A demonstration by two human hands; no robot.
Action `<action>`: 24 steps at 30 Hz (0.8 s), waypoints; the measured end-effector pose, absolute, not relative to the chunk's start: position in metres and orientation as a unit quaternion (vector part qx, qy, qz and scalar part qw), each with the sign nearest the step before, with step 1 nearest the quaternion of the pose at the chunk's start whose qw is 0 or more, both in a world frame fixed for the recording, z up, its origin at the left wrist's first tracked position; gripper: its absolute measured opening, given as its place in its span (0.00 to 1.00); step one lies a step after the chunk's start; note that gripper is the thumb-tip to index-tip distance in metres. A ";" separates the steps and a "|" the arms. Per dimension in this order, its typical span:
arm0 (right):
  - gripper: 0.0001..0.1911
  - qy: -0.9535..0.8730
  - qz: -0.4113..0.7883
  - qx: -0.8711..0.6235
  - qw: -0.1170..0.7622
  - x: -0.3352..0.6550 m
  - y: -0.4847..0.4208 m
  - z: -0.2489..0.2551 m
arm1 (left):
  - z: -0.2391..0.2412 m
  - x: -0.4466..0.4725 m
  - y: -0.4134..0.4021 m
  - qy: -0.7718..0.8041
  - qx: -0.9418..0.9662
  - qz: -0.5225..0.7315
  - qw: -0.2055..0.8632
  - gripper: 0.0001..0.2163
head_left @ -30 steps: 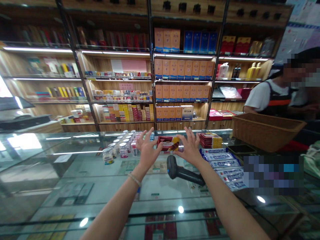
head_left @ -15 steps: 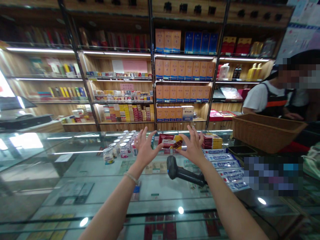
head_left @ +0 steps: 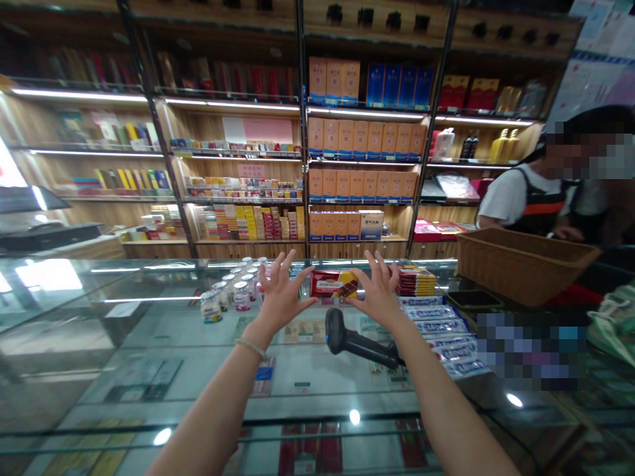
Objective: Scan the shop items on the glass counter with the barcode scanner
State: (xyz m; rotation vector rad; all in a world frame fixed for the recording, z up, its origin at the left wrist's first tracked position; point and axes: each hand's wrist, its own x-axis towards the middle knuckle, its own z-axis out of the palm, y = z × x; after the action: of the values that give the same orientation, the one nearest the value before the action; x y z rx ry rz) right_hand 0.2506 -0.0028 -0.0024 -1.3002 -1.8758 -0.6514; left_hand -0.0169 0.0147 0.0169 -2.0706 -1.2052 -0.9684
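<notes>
A red and yellow chocolate biscuit pack [head_left: 333,284] is held up with its printed face towards me. The thumb and index finger of my left hand [head_left: 284,291] are at its left end, the other fingers spread upward. Around its right end, the thumb and index finger of my right hand [head_left: 381,292] grip it, the remaining fingers raised. A black handheld barcode scanner [head_left: 361,340] lies on the glass counter [head_left: 198,367] below the pack. Just behind my right hand is a stack of similar red and yellow packs [head_left: 417,281].
Several small jars [head_left: 241,295] stand left of my left hand. Toothpaste boxes [head_left: 439,325] lie in a row on the right, near a dark phone-like slab [head_left: 475,299] and a wicker basket [head_left: 526,264]. A person [head_left: 516,195] stands behind the basket. Stocked shelves [head_left: 364,153] line the back.
The biscuit pack sits more level, and my left thumb has slid from its front down to its lower left corner. The whole view has shifted slightly.
</notes>
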 end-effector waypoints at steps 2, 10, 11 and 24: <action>0.31 -0.733 -0.253 -0.508 0.375 0.250 -0.003 -0.002 | 0.019 -0.017 0.014 -0.450 -0.774 -0.344 0.283 0.35; 0.32 -0.752 -0.239 -0.515 0.334 0.260 0.005 0.013 | 0.032 -0.013 0.020 -0.412 -0.791 -0.324 0.316 0.30; 0.33 -0.756 -0.240 -0.513 0.327 0.264 0.006 0.017 | 0.035 -0.012 0.021 -0.407 -0.792 -0.327 0.318 0.29; 0.35 -0.769 -0.225 -0.544 0.251 0.345 0.002 0.043 | 0.061 0.059 0.028 -0.367 -0.837 -0.297 0.277 0.26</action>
State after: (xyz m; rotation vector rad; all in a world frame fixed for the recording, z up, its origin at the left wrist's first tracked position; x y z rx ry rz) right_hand 0.3453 0.0018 0.0433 -1.4793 -2.0930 -0.6111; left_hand 0.0592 0.0277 0.0606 -2.2471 -0.9857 -0.7982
